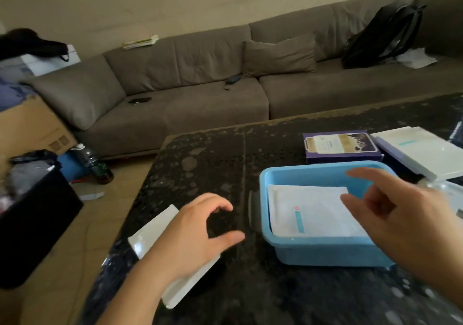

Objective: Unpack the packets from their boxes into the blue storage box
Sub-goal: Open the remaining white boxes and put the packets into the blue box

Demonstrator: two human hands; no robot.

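The blue storage box [313,252] stands on the dark speckled table [220,164], right of centre. Inside it lies a white packet [308,212] with a teal stripe. My right hand [400,214] hovers over the box's right side with loosely spread fingers and holds nothing. My left hand [198,234] hangs above the table to the left of the box, fingers and thumb curved but empty. Under it, at the table's left edge, lies a flat white box [155,229]. A purple box [340,145] sits behind the blue one.
A white and purple box [423,149] lies at the far right of the table. A grey sofa [200,91] with a black backpack [383,34] runs behind. On the floor at the left are a cardboard carton [30,126], a dark bin [32,222] and a bottle [95,164].
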